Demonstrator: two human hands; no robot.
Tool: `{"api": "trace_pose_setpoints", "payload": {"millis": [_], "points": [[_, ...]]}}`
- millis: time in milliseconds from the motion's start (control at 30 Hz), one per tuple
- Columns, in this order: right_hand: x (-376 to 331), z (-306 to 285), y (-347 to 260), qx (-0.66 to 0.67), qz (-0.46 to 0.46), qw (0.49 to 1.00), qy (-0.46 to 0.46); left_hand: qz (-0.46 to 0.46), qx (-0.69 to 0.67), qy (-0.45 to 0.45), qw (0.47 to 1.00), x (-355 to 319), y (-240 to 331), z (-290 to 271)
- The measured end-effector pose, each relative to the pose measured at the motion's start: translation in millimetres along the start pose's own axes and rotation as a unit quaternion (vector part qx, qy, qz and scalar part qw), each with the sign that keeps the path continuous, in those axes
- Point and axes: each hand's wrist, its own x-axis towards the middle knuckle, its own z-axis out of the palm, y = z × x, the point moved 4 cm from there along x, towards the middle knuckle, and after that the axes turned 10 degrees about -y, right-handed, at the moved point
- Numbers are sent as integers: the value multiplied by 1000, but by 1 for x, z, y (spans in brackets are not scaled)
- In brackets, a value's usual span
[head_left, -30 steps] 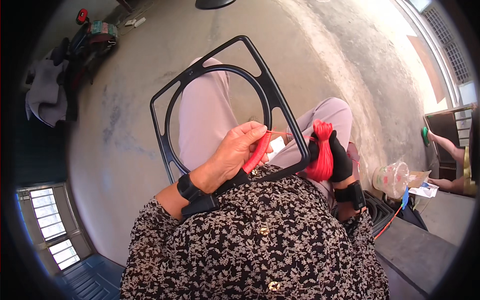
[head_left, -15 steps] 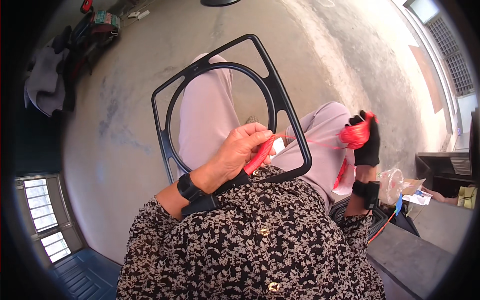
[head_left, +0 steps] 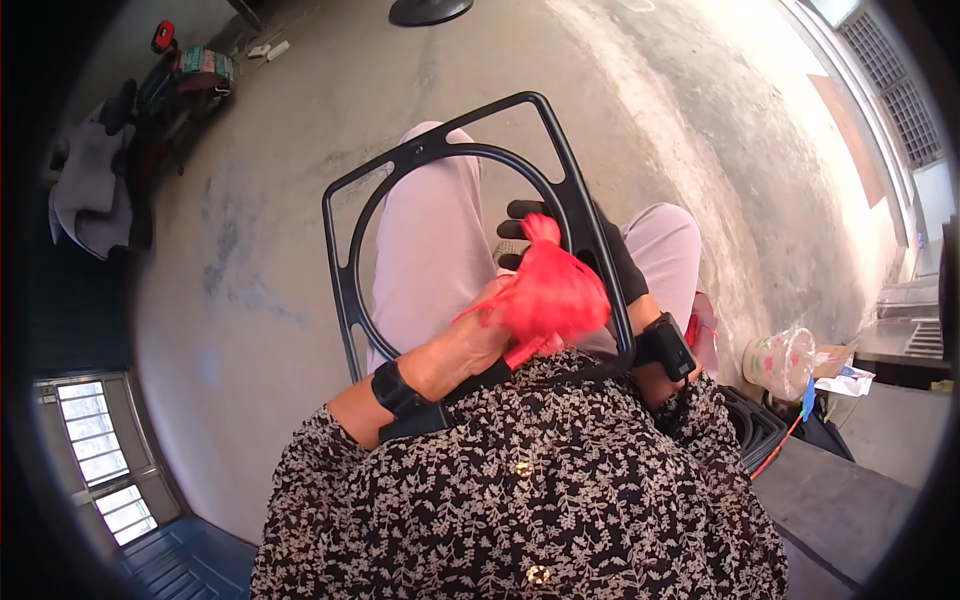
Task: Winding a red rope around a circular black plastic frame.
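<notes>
A black frame [head_left: 420,152], with a round ring set inside a squarish outline, rests tilted across my lap. My bare left hand [head_left: 460,352] holds its near part, where a short red wrapping [head_left: 524,352] shows; those fingertips are hidden behind a bundle of red cord [head_left: 555,295]. The bundle is smeared by motion and hangs over the near side of the ring. My right hand [head_left: 590,245], in a black glove, has the bundle against its palm, its dark fingers reaching past the bundle's far end. The frame's right bar crosses in front of this hand.
To the right stand a clear plastic container [head_left: 780,355], some papers [head_left: 845,382] and a black crate [head_left: 750,430] beside a grey bench [head_left: 830,505]. A scooter [head_left: 190,85] is parked at the far left. A dark round base [head_left: 430,10] stands on the floor ahead.
My right hand has brought the red cord bundle leftward from beyond my right knee to the ring, next to my left hand. The frame has shifted slightly right in view.
</notes>
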Motion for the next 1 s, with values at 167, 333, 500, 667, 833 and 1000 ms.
{"api": "trace_pose_setpoints", "payload": {"millis": [167,333,500,667,833,1000], "points": [[-15,15,-16,-67,32,997,-28,14,107,99,989,3,1,-9],[-49,4,-17,-316,215,915,131,11,106,144,984,-1,8,-15],[-91,-4,-3,-167,184,958,141,17,124,154,980,-3,12,-8],[-154,-77,-31,-35,30,959,281,14,111,155,982,-2,21,-11],[-196,-124,-59,72,-83,942,317,8,48,153,987,-2,19,-15],[-204,-122,-68,-109,-18,885,452,45,4,136,990,-2,21,-14]]}}
